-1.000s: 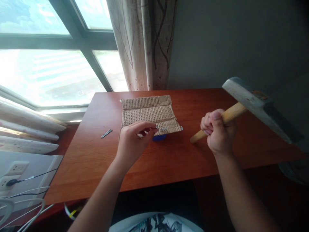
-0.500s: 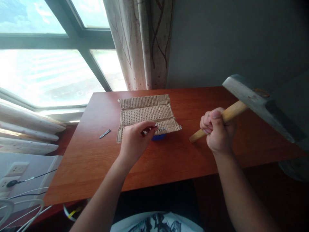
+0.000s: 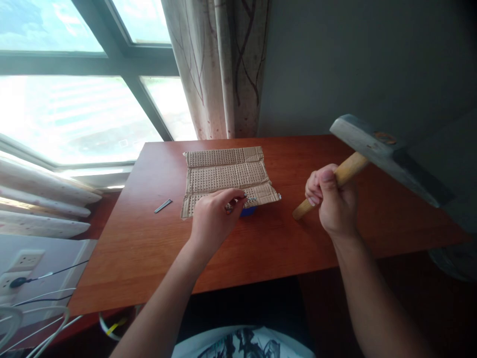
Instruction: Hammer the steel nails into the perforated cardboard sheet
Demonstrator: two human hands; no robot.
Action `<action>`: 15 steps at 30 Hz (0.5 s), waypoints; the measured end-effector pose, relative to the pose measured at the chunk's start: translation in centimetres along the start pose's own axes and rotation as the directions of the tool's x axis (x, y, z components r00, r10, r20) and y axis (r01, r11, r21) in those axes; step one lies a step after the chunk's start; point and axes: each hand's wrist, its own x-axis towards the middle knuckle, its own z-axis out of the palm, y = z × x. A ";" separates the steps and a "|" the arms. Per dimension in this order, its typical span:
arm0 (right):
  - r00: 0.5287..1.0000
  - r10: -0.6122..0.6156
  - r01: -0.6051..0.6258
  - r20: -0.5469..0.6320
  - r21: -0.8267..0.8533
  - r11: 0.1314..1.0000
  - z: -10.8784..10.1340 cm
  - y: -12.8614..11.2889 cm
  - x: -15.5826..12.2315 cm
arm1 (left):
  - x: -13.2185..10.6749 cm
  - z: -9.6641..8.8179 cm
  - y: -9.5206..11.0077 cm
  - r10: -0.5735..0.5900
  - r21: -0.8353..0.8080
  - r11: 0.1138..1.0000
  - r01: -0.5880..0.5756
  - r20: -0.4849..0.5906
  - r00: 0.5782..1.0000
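Observation:
My right hand (image 3: 333,201) is wrapped round the wooden handle of a hammer (image 3: 352,169), its steel head raised over the right side of the table. My left hand (image 3: 219,214) is closed in a pinch at the near edge of a sheet of perforated cardboard (image 3: 227,176). A small dark tip, apparently a nail (image 3: 245,196), shows between thumb and forefinger; most of it is hidden. Just right of these fingers, several small shiny nail heads (image 3: 252,199) stand in the cardboard. Part of a blue object (image 3: 248,211) shows beneath the sheet.
A few loose nails (image 3: 163,206) lie left of the cardboard on the reddish-brown wooden table (image 3: 149,263). A window and curtain (image 3: 227,69) stand behind. At the lower left are a wall socket (image 3: 26,261) and cables.
My left hand has shifted slightly right and down along the cardboard, with the pinch kept. The hammer head has moved a little left in my right hand.

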 end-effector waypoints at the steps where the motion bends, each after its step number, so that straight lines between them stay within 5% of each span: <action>1: 1.000 0.025 -0.024 0.018 -0.022 0.999 0.0 -0.1 0.0 | 0.0 0.0 0.0 -0.001 0.009 1.000 0.001 0.003 1.000; 6: 0.976 0.145 -0.076 0.161 -0.373 0.925 -0.4 -1.3 -0.5 | -0.1 0.1 -0.2 -0.012 0.014 1.000 0.012 0.005 1.000; 11: 0.888 0.167 0.165 0.428 -0.636 0.754 -0.7 -2.8 -0.7 | 0.1 0.1 -0.4 -0.036 -0.019 0.999 0.036 0.011 0.999; 15: 0.873 0.163 0.231 0.460 -0.684 0.692 -0.1 -4.8 0.0 | 0.1 0.2 -0.4 -0.051 -0.032 0.998 0.051 0.013 0.999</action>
